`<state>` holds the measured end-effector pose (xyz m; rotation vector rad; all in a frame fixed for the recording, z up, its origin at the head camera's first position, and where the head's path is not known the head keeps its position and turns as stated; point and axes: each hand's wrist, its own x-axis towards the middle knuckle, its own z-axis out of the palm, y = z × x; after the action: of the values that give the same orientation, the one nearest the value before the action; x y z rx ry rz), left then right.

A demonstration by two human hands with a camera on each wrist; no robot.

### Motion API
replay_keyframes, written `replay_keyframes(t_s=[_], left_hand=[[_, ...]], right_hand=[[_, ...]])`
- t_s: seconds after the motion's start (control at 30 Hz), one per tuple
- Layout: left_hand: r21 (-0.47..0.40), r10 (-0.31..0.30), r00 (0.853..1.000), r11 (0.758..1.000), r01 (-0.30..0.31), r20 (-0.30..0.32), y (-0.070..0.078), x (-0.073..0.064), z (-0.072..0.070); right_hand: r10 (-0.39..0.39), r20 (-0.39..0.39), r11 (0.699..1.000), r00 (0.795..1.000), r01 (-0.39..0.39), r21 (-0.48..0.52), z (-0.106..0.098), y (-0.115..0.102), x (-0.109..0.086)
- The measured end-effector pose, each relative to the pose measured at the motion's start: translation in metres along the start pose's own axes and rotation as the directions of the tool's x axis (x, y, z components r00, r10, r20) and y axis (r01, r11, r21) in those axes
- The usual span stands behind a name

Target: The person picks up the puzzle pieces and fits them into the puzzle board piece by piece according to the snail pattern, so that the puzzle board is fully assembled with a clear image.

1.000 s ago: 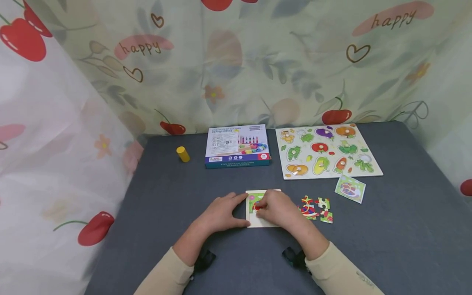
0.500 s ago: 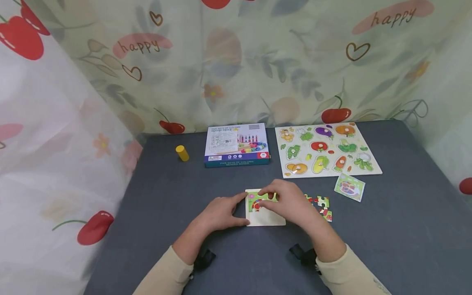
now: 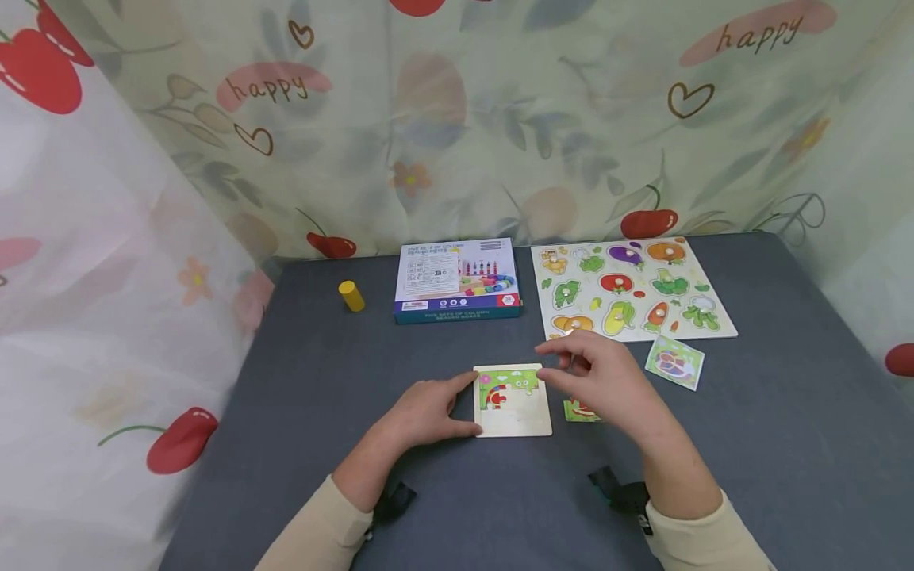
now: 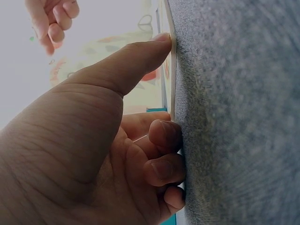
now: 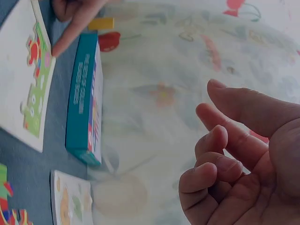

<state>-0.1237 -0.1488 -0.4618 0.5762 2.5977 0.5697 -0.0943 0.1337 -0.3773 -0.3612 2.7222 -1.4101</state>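
Note:
A small wooden puzzle board (image 3: pixel 524 416) lies on the table, its top row and part of the left side filled with green and red pieces. At its left edge, my left hand (image 3: pixel 426 414) rests its thumb and forefinger on the two left corners; its other fingers are bent in the left wrist view. My right hand (image 3: pixel 607 377) hovers just right of the board, holding nothing, with thumb and forefinger apart and the rest loosely curled (image 5: pixel 243 154). Loose jigsaw pieces (image 3: pixel 581 411) lie under it, partly hidden by the hand.
A picture card (image 3: pixel 674 363) lies to the right, below a vegetable peg board (image 3: pixel 635 289). A boxed bead set (image 3: pixel 457 281) lies at the back, with a yellow cylinder (image 3: pixel 351 296) to its left. Patterned cloth hangs behind and beside the table.
My right hand has lifted off the puzzle board and moved right, above the loose pieces, uncovering the board's filled top row. My left hand has stayed at the board's left edge.

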Motion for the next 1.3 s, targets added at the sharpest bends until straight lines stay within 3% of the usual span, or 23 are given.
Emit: replay_keyframes(t_s=[0.4,0.63,1.0,1.3], left_hand=[[0.000,-0.004,1.000,1.000,0.004,0.008,-0.001,0.001,0.001],[0.011,0.002,1.000,1.000,-0.002,0.001,-0.003,0.002,0.001],[0.020,0.020,1.000,1.000,-0.019,-0.007,-0.002,0.001,0.001],[0.017,0.024,1.000,1.000,-0.024,-0.008,-0.002,0.000,0.001]], right_hand=[[0.087,-0.067,0.996,0.994,-0.089,-0.017,-0.028,0.019,-0.011],[0.117,-0.079,0.992,0.990,-0.120,-0.038,-0.035,0.035,-0.014],[0.202,-0.010,0.975,0.979,-0.202,-0.092,-0.034,0.062,-0.015],[0.240,0.083,0.966,0.967,-0.230,-0.119,-0.022,0.098,-0.006]])
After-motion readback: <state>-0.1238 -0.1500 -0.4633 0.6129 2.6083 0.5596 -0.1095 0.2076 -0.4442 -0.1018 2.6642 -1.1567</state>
